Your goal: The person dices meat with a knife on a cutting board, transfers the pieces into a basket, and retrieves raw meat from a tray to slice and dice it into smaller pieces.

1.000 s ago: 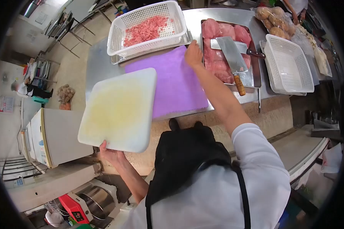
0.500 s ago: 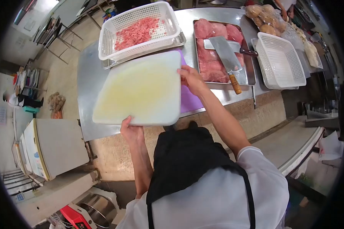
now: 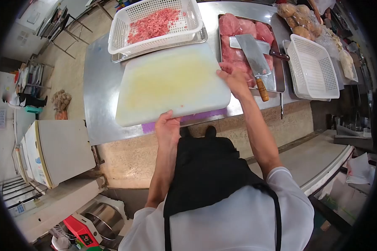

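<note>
A large white cutting board (image 3: 171, 83), stained yellowish across its middle, is tilted over the steel table. My left hand (image 3: 168, 127) grips its near edge, thumb on top. At the board's right edge, my right hand (image 3: 235, 79) is closed on it. Beneath the board a purple mat (image 3: 209, 114) shows along the front. Beyond the board stands a white perforated basket (image 3: 188, 31) holding chopped pink meat (image 3: 155, 25). Close to my right hand is a metal tray (image 3: 279, 79) of large raw meat pieces (image 3: 244, 27). A wooden-handled cleaver (image 3: 253, 54) and a dark-handled knife (image 3: 278, 55) lie across the meat.
The steel table (image 3: 102, 96) ends just before my apron. A second white basket (image 3: 312, 71) stands at right, near bagged potatoes (image 3: 299, 21). Another person's hand is partly visible at the upper right. A white cabinet (image 3: 65, 148) stands to the left.
Both hands have shifted the cutting board to the right and turned it. More of the purple mat now shows at the front, less at the right.
</note>
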`<state>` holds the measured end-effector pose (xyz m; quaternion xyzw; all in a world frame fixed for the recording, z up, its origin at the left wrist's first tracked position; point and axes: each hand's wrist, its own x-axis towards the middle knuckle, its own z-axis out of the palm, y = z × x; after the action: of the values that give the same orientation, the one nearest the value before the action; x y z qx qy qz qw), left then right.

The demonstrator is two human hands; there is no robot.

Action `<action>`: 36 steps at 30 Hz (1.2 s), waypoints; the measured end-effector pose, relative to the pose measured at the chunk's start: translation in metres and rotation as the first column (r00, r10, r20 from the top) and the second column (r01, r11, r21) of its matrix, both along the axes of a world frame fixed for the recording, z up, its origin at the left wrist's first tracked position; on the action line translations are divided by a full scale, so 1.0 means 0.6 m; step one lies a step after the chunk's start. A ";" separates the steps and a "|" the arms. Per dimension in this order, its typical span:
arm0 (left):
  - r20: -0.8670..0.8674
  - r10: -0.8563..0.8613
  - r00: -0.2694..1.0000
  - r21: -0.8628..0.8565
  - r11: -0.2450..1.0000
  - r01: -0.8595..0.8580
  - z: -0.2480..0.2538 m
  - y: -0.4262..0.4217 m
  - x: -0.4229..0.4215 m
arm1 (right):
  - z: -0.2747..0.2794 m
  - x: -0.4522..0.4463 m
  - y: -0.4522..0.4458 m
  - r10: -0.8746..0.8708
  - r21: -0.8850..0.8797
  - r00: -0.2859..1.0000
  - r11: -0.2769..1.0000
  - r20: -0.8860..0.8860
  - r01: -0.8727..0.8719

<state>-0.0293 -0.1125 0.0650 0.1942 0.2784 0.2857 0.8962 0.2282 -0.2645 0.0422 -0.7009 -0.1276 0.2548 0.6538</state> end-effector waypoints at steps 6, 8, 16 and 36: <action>-0.022 -0.090 0.996 -0.017 0.996 0.090 -0.067 -0.005 -0.007 | 0.014 0.002 -0.029 0.200 -0.320 0.854 0.946 0.480 -0.041; -0.042 -0.083 0.996 -0.037 0.996 0.081 -0.073 -0.001 -0.016 | 0.114 -0.032 -0.065 0.222 -0.375 0.739 0.926 0.636 0.045; -0.069 -0.163 0.984 -0.086 0.984 0.157 -0.128 -0.002 -0.031 | 0.205 -0.056 -0.141 -0.058 -0.250 0.939 0.957 0.339 0.150; -0.631 -0.453 0.630 0.478 0.412 0.776 0.044 0.061 0.132 | 0.077 0.018 -0.278 -0.108 -0.466 0.773 0.743 0.625 0.481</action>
<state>0.0498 -0.0759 0.0915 0.6713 0.2277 -0.0373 0.7043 0.2388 -0.4316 0.0886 -0.9249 -0.1072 -0.0478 0.3617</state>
